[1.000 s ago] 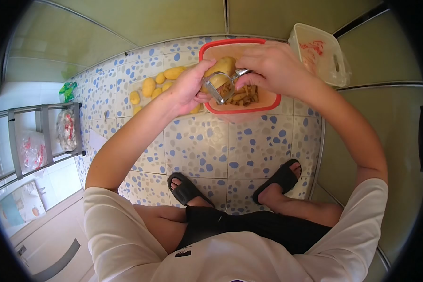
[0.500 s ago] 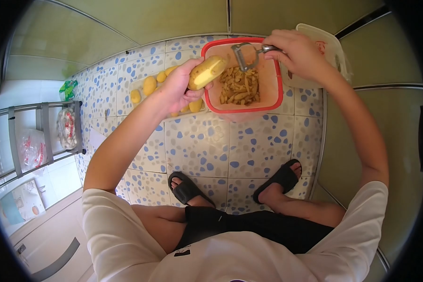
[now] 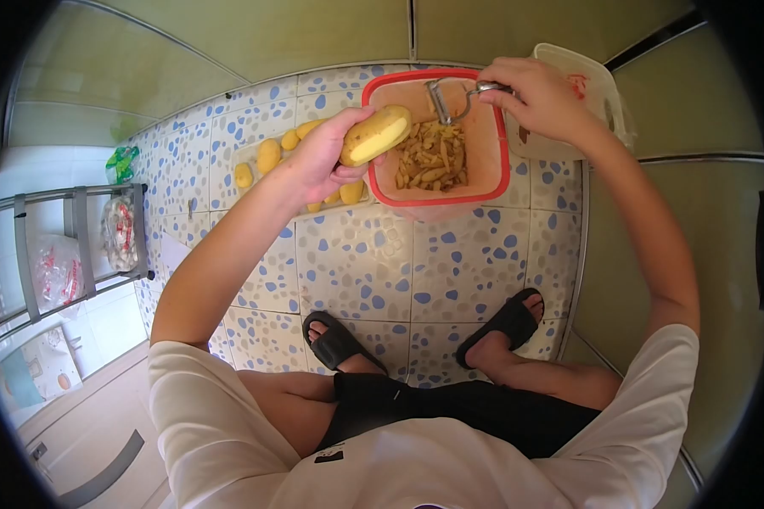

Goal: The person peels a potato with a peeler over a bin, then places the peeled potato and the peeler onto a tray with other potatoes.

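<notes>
In the head view, the left hand (image 3: 324, 159) has its fingers curled round a potato (image 3: 379, 136), thumb along the far side and fingertips underneath, so the grip is full and only as wide as the potato itself. The potato lies at a slant in these fingers, its free end pointing away from the palm and toward the right hand (image 3: 536, 98). It is long and rounded, partly peeled: dull, brownish-yellow skin with small dark specks covers the upper side, while a smooth, paler yellow band of bare flesh runs lengthwise along the lower side.

The right-hand fingers are closed narrowly on the handle of a metal peeler (image 3: 439, 103), whose forked head and crosswise blade stick out to the left of the fingertips, near the potato but apart from it. Below the peeler and between the two sets of fingers sits a bin (image 3: 437, 202) with a red rim, and peelings (image 3: 431, 159) are heaped inside. Left of the left-hand fingers, more yellow potatoes (image 3: 268, 156) lie partly hidden behind that forearm. Just beyond the right-hand fingers stands a translucent container (image 3: 601, 78) with red scraps (image 3: 578, 85) in it
</notes>
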The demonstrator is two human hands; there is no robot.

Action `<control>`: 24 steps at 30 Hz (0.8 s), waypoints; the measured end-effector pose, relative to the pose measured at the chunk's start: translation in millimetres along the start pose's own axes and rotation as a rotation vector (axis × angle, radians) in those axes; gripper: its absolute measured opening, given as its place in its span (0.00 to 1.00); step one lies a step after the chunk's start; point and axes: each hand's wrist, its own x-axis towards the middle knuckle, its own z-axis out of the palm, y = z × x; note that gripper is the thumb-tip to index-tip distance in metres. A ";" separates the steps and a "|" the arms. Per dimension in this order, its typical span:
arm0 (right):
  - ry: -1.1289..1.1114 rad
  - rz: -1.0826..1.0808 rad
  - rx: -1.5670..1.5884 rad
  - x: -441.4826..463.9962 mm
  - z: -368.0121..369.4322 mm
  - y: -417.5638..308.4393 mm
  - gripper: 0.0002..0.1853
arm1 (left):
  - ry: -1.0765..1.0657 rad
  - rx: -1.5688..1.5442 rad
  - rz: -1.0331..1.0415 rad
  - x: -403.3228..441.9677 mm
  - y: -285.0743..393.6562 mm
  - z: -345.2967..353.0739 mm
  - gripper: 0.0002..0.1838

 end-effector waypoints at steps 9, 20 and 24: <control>0.120 -0.244 -0.041 8.8 13.6 -52.9 0.15 | -0.028 -0.152 -0.050 11.3 -5.6 3.7 0.22; 0.122 -0.246 -0.049 12.0 24.4 -63.3 0.15 | -0.009 -0.094 -0.021 13.0 -8.1 11.2 0.24; 0.133 -0.249 -0.056 10.8 23.2 -58.9 0.14 | 0.021 -0.085 -0.046 14.2 -8.5 13.3 0.23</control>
